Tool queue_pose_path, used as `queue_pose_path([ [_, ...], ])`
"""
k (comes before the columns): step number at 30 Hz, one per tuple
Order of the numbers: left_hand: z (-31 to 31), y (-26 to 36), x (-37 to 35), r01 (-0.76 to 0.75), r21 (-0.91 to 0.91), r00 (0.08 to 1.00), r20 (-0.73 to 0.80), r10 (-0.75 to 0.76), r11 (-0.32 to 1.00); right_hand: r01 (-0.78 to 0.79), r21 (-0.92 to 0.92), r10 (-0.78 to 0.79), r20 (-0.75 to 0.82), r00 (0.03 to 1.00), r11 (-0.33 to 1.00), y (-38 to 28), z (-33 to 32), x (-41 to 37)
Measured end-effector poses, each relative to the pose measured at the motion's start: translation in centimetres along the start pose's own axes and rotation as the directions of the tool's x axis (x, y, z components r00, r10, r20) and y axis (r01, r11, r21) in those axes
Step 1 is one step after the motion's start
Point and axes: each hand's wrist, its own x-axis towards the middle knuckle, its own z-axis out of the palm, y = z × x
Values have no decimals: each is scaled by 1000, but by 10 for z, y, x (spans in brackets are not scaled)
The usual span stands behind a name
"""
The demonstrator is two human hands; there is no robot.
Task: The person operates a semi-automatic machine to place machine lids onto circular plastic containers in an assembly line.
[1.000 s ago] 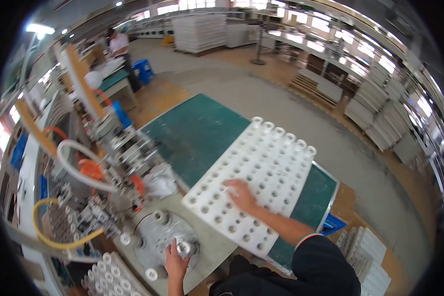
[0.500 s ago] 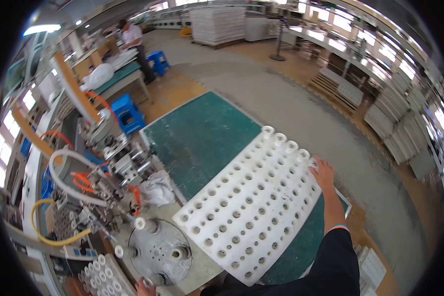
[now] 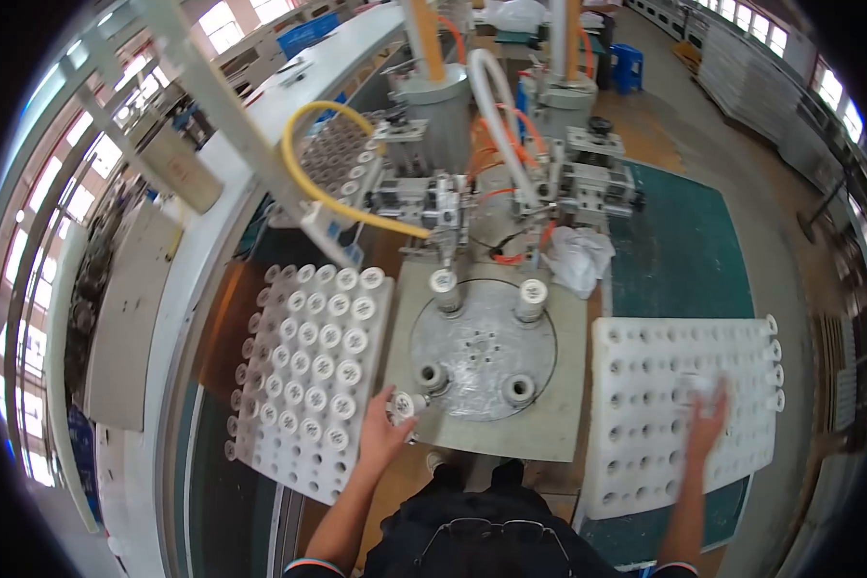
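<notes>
My left hand is closed around a white round-topped part at the left edge of the round turntable. Two similar parts, a left one and a right one, stand upright on the turntable's far holders. The near left holder and near right holder show open tops. My right hand, smeared by motion, is over the white holed tray. A blurred whitish part is at its fingertips. Several parts line that tray's far right edge.
Left of the turntable, another white tray holds rows of round-topped parts. Behind stand machine heads with orange and yellow hoses. A crumpled white plastic bag lies by the green tabletop.
My view has swung left to the turntable. My right hand has left the tray's far corner, bringing a whitish part back over the tray. My left hand, with its part, now shows more fully.
</notes>
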Motion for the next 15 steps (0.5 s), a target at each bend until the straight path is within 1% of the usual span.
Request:
queue_pose_path([
  [1,-6,-8,-10,-13,-11,1000,9,13,1000,-49,312,-26,233,972,949,-81,21,-18],
  [2,-13,-17,-20,-4,-17,1000,1,4,1000,108,364,-216,269,939,925,-93,78,-46],
  [3,-22,-26,-30,59,-59,998,-3,-59,996,53,486,-303,452,839,872,-164,94,-57],
  [4,-31,-31,-38,123,-103,992,-9,-125,987,174,518,-450,473,758,837,-221,110,-66],
  [5,-47,-30,-46,141,-121,989,-20,-145,982,273,457,-500,509,700,847,-255,134,-82],
  [6,-59,-37,-55,158,-127,985,-46,-165,979,376,404,-550,544,635,834,-275,166,-98],
  [7,-73,-48,-63,163,-122,980,-98,-176,979,394,437,-586,539,605,809,-285,193,-109],
  [9,-103,-77,-84,219,-98,949,-211,-235,971,594,324,-663,519,539,737,-299,245,-133],
  [11,-142,-99,-103,307,-63,897,-315,-311,950,649,301,-704,447,552,699,-285,280,-154],
  [12,-159,-110,-109,336,-36,877,-353,-326,941,593,300,-648,526,550,747,-284,280,-154],
  [13,-173,-136,-115,293,17,863,-435,-257,956,576,273,-613,566,551,770,-292,272,-153],
  [14,-189,-152,-117,388,38,820,-469,-327,921,571,226,-570,617,543,789,-306,253,-149],
  [15,-207,-160,-112,462,16,785,-473,-400,887,592,287,-650,461,604,753,-303,254,-152],
])
